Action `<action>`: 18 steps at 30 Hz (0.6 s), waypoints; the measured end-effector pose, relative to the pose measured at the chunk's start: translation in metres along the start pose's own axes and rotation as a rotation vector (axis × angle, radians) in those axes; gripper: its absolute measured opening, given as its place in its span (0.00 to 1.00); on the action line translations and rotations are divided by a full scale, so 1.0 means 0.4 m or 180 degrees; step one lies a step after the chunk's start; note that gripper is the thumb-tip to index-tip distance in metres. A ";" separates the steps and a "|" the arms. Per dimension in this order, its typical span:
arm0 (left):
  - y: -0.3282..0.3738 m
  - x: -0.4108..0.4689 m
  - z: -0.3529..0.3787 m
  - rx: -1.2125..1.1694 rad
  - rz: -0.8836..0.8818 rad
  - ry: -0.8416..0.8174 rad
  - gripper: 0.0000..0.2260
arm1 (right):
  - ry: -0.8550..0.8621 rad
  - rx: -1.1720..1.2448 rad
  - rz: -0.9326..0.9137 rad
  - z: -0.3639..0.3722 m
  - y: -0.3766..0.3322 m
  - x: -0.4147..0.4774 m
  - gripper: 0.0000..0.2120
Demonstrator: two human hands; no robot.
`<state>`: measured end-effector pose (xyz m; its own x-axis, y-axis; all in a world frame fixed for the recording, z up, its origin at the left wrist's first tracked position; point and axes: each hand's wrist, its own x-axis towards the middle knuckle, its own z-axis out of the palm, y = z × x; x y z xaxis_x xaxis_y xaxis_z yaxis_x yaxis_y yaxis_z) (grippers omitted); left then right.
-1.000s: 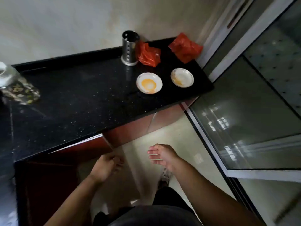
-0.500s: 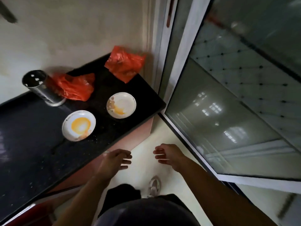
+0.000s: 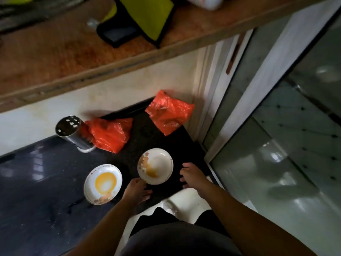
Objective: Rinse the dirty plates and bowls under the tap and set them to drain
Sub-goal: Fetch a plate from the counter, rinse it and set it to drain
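At the near edge of the black stone counter [image 3: 46, 209], the person's two bare forearms are reaching forward from the bottom of the view. The left hand [image 3: 137, 191] is hanging palm down over the counter edge with fingers loosely spread and gripping nothing; its thumb side is lying just at the near rim of the right-hand bowl [image 3: 155, 166], though contact cannot be told. The right hand [image 3: 191, 175] is hovering open, fingers parted and curled slightly, just beside the same bowl on its right and holding nothing. That bowl is sitting upright on the counter, showing an orange smear and brownish residue on its inner wall. To its left, a little apart, the plate [image 3: 103, 183] is lying flat, carrying a yellow ring of sauce and brown crumbs at its near rim. Farther back, a perforated steel utensil holder [image 3: 73, 132] is standing against the wall, with a crumpled red plastic bag [image 3: 108, 133] touching its right side. A second red bag [image 3: 168, 112] is resting in the far corner of the counter beside the sliding door frame [image 3: 238, 111]. Above, a brown shelf [image 3: 73, 52] is bearing a yellow-green and black object [image 3: 147, 17], too blurred to identify.
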<state>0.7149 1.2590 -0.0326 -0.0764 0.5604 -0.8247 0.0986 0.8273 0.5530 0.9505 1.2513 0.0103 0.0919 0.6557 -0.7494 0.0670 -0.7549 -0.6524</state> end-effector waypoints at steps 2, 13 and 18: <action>0.031 0.007 0.015 0.0032 -0.0008 0.0085 0.10 | -0.0239 -0.0470 -0.0016 0.006 -0.047 0.046 0.29; 0.008 -0.094 0.144 0.0375 0.0124 0.1454 0.11 | -0.0779 -0.2261 -0.0295 0.001 -0.150 0.183 0.20; -0.059 -0.190 0.219 -0.1317 0.0281 0.1971 0.08 | -0.0976 -0.2643 -0.0970 0.012 -0.165 0.178 0.09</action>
<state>0.8053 1.1935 0.0068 -0.6420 0.4436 -0.6253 -0.2417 0.6569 0.7141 0.9479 1.3478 -0.0007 -0.3046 0.7112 -0.6336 0.7441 -0.2376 -0.6244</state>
